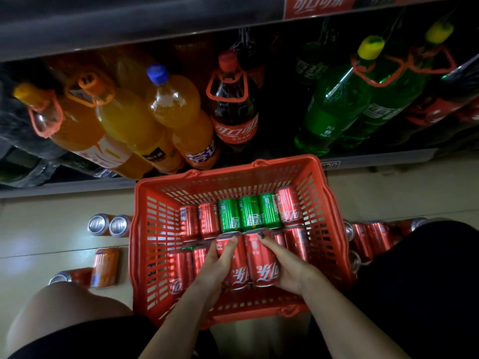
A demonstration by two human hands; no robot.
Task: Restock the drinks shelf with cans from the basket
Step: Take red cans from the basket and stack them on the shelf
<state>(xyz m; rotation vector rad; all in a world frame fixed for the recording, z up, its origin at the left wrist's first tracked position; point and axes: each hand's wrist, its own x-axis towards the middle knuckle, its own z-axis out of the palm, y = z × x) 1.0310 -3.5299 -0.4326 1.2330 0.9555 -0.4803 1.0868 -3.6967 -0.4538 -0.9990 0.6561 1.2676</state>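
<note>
left hand grips red can | right hand grips second red can | over basket

I see the basket open on top, so its inside can be reached from above; its left part shows bare mesh floor, the rest is packed with cans. The shelf behind it is crowded with big bottles, with a dark gap right of the cola bottle. Loose cans lie on the floor on both sides of the basket.
</note>
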